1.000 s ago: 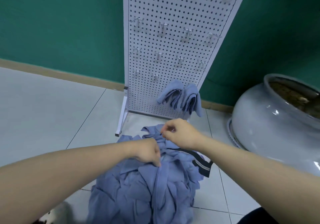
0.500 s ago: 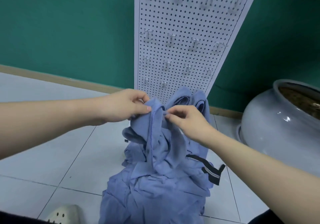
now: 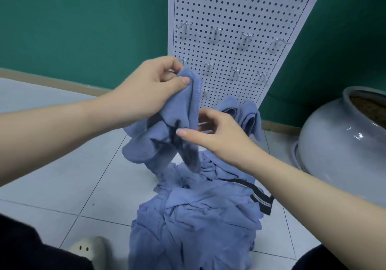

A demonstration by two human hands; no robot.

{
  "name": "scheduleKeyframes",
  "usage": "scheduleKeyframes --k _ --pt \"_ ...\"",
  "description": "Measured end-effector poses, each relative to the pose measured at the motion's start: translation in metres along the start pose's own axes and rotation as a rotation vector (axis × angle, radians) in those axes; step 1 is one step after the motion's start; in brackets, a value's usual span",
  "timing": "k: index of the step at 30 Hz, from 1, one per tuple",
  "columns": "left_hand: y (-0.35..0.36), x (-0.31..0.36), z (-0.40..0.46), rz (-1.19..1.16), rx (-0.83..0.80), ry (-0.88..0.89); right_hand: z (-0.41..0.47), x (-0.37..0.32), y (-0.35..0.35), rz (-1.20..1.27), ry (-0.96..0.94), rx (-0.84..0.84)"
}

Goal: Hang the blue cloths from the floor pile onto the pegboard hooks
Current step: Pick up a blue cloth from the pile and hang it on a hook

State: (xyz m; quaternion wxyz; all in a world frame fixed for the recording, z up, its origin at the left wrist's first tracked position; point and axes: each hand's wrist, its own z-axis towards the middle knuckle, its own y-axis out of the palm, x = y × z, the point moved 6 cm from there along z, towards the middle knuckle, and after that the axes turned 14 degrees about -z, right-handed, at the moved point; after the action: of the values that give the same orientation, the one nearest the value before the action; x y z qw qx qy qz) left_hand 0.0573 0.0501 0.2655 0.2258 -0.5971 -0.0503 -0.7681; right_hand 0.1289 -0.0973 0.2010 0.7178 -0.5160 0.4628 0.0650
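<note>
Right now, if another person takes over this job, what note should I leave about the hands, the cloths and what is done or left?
Left hand: pinches the top corner of one blue cloth, lifted above the pile in front of the pegboard.
Right hand: open, fingers reaching to the hanging edge of that cloth, no firm grip visible.
Done: some cloths already hang at the bottom of the pegboard.
Left: hang the lifted cloth on a free hook, then the rest of the pile on the floor.
</note>
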Motion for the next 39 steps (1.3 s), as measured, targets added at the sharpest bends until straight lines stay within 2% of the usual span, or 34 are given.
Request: scheduleKeyframes --k 3,6,10,14,17,21,23,28,33,39 --pt "0.005 0.002 0.001 0.072 -0.003 0.03 0.012 -0.001 0.003 0.102 0.023 0.102" --pt "-0.005 -0.002 0.004 0.123 0.085 0.023 0.018 -0.002 -0.005 0.145 0.026 0.127" --pt "-0.018 -0.018 0.005 0.137 0.126 -0.095 0.022 0.0 -0.027 0.206 -0.014 0.133" --pt "-0.008 -0.033 0.0 0.251 -0.11 -0.299 0.022 -0.001 -0.045 0.157 -0.038 0.134" --pt "0.003 -0.039 -0.004 0.362 -0.286 -0.351 0.022 0.0 -0.05 0.113 -0.059 0.101" --pt "0.004 -0.042 0.0 0.42 -0.314 -0.298 0.022 0.002 -0.059 0.099 -0.051 0.094" --pt "0.001 -0.046 0.001 0.43 -0.302 -0.286 0.022 0.003 -0.065 -0.024 -0.054 0.078" --pt "0.002 -0.06 -0.003 0.321 -0.348 -0.291 0.022 0.015 -0.06 -0.298 -0.019 -0.114" --pt "0.007 -0.071 -0.012 0.147 -0.473 -0.448 0.028 0.03 -0.07 -0.379 -0.027 -0.047" --pt "0.006 -0.071 -0.02 0.228 -0.563 -0.595 0.033 0.048 -0.081 -0.465 0.009 0.006"
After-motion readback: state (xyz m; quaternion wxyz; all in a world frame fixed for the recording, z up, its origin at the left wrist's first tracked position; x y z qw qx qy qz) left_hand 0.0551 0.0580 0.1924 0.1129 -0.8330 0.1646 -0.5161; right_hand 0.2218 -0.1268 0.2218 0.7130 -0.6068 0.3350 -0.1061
